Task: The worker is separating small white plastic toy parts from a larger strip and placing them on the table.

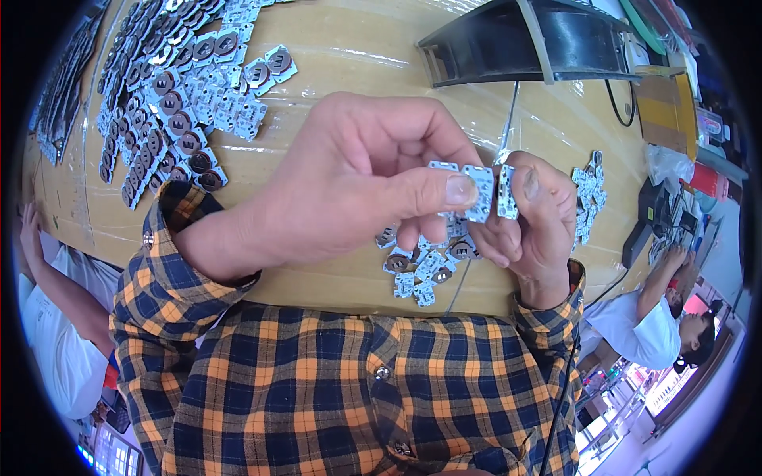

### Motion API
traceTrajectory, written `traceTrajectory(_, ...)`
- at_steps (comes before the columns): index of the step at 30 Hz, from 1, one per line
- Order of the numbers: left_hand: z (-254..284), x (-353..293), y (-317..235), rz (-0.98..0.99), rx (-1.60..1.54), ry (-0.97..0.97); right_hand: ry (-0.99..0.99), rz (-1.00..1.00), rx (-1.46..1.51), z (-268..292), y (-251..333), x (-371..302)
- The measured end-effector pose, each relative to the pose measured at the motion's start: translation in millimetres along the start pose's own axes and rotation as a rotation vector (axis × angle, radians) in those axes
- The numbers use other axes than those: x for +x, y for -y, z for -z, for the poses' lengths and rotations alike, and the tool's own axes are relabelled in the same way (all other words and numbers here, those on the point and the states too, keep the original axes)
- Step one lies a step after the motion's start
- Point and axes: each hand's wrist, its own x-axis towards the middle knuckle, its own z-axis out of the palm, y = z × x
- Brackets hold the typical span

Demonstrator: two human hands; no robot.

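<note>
Above the middle of the table, my left hand (pixel 357 178) is closed, its thumb pressing on a small pale-blue circuit board (pixel 479 205) with others joined or stacked behind it. My right hand (pixel 548 210) pinches a single small circuit board (pixel 506 192) between thumb and fingers, turned nearly edge-on. A narrow gap separates the two held pieces. Under my hands lies a loose heap of small boards (pixel 429 266), some bearing round dark coin cells. How the pieces in my left hand connect is partly hidden by the thumb.
Many boards with coin cells (pixel 178 123) spread over the tan table (pixel 317 47) at the left. A smaller pile of boards (pixel 587 194) lies at the right. A black curved housing (pixel 508 44) stands at the back, its cable hanging beside it. Other people sit at both sides.
</note>
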Motion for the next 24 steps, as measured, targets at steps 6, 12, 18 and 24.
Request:
traceTrajectory(6,-4.1,-0.5,1.7,-0.569,0.805,-0.131,-0.042,0.089,-0.315,10.4,-2.8,-5.5)
traceTrajectory(12,4.5,0.5,2.4,-0.692,0.944,-0.265,0.112,0.170,-0.608,-6.3,-0.8,-6.6)
traceTrajectory(18,-1.2,-1.7,-0.3,-0.570,0.746,-0.231,-0.050,0.097,-0.404,6.4,-1.7,-5.9)
traceTrajectory(24,-3.9,-4.8,-1.5,-0.590,0.858,-0.157,-0.092,0.081,-0.322,7.4,-1.4,-4.6)
